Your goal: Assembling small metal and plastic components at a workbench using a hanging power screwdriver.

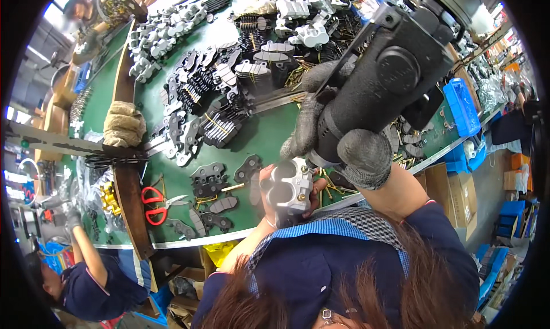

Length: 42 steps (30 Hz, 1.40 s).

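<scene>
Green bench (260, 140): is stretching from nine o'clock round to two o'clock of the silver caliper (291, 186), which is sitting near the bench's front edge.
Co-worker (106, 286): is working at eight o'clock, in a dark blue top, an arm reaching upward.
Rolled cloth (124, 124): is resting at ten o'clock, on the brown beam.
Red-handled scissors (154, 206): are lying near nine o'clock, blades pointing toward three.
Silver castings (166, 37): are piling up at eleven o'clock.
Brake pads (220, 128): are lying in heaps toward half past ten, with loose ones around nine.
Left hand (267, 209): is gripping the caliper, its two round bores showing.
Right hand (366, 157): is closing, gloved in grey, around the black power tool (381, 80).
Power tool: is slanting toward half past one, its lower end meeting or nearly meeting the caliper; contact is impossible to tell.
Blue bin (461, 108): is standing at two o'clock.
Cardboard box (461, 200): is standing at three o'clock, below the bench edge.
</scene>
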Each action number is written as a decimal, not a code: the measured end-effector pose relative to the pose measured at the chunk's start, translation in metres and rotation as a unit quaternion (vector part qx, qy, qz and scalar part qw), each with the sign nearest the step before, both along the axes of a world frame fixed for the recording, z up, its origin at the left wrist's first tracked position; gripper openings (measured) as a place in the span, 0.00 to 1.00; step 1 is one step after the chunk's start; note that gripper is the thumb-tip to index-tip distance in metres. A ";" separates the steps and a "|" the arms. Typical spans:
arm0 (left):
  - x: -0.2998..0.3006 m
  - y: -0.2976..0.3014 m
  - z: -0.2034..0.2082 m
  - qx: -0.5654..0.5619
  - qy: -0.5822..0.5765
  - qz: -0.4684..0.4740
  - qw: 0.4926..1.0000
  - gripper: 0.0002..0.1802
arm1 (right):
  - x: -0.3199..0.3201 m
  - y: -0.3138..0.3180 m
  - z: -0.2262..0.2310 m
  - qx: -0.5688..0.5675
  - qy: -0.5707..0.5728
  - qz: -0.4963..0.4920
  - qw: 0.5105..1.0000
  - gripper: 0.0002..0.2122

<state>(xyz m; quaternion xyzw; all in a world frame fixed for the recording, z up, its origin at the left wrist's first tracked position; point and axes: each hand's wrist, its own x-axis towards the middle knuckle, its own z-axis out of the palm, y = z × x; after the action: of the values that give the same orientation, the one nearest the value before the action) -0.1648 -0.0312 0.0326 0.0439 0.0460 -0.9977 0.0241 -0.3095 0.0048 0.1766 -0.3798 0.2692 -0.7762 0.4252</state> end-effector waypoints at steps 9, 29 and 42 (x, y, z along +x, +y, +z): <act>-0.008 0.003 0.001 0.022 0.108 -0.016 0.994 0.47 | -0.006 -0.005 -0.004 0.020 0.009 0.018 1.000 0.33; 0.036 -0.029 0.025 -0.474 -0.035 -0.028 0.880 0.35 | -0.014 0.020 0.002 0.007 0.008 0.003 1.000 0.32; 0.028 0.012 0.018 -0.326 -0.138 0.018 0.935 0.23 | -0.016 0.043 0.005 0.004 0.043 0.007 0.999 0.32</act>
<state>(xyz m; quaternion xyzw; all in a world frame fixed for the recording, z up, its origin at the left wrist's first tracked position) -0.1371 -0.0197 0.0503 0.1702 -0.2848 -0.9414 0.0607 -0.3257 0.0482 0.1820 -0.4132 0.2875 -0.7551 0.4200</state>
